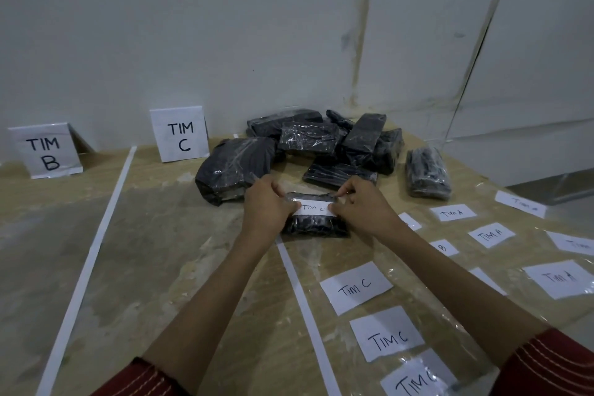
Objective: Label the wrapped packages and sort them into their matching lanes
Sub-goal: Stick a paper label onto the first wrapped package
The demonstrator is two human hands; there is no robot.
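wrapped package (316, 219): small black bundle in glossy clear film, creased and shiny, lying flat on the table (160, 251) at the far end of the right white tape strip (305, 299), just in front of the unsorted pile (321, 141). a white paper label (316, 207) reading "tim c" lay across its top face, roughly level. the left hand (266, 206) gripped the package's left end, fingers curled over the far edge and thumb by the label's edge; the right hand (363, 206) pinched the label's right end, thumb and fingers closed together on it. judged step: fixing this label, not yet sorting. progress judged early: no other package showed a label, and about seven or eight dark bundles sat heaped behind, one more (426, 172) lying apart to the right. the lane in front of the "tim c" sign (180, 135) and the one by the "tim b" sign (45, 151) held no labelled package; whether the large bundle (234, 167) near the c sign counted as sorted could not be told. spare labels lay to the right under or on a clear sheet: several "tim c" (355, 286), several "tim a" (490, 234), some partly hidden by the right forearm.
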